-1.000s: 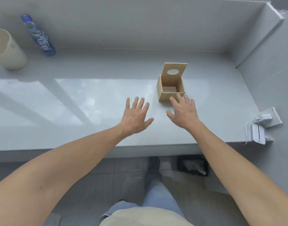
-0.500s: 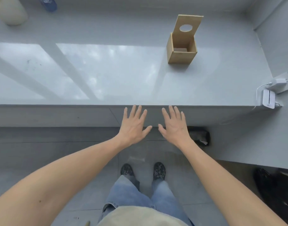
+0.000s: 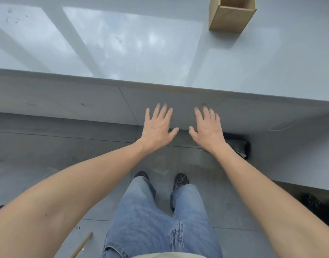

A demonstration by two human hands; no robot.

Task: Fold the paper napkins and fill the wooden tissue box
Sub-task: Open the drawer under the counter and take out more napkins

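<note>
The wooden tissue box (image 3: 230,17) stands on the grey counter (image 3: 160,53) at the top right, its upper part cut off by the frame edge. My left hand (image 3: 157,127) and my right hand (image 3: 206,129) are held out side by side, palms down and fingers spread, in front of the counter's front face and below its top edge. Both hold nothing. No paper napkins are in view.
A black bin (image 3: 236,146) with something pale inside sits on the floor under the counter, right of my right hand. My legs in blue jeans (image 3: 156,216) and dark shoes stand on grey floor tiles. A wooden stick (image 3: 81,245) lies at the bottom left.
The view has tilted down and back from the counter. My hands, earlier over the counter top near the box, are now below its front edge. The bottle and cup have left the frame.
</note>
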